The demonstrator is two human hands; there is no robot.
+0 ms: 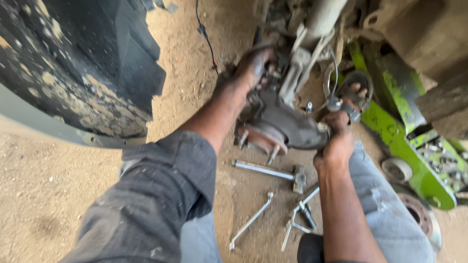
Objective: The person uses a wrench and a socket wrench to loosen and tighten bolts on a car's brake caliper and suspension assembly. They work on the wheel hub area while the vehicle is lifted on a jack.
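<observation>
Both hands engaged: my left hand (253,65) grips the wheel hub (278,124) at eleven o'clock, my right hand (336,122) clamps the fitting (353,114) at three.

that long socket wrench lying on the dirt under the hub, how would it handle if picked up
The wrench looks like solid steel, so probably stiff and heavy for its slim size. Its round bar might roll, though the head at one end and the loose dirt likely stop that. The greasy hands at the hub suggest a slippery grip.
</observation>
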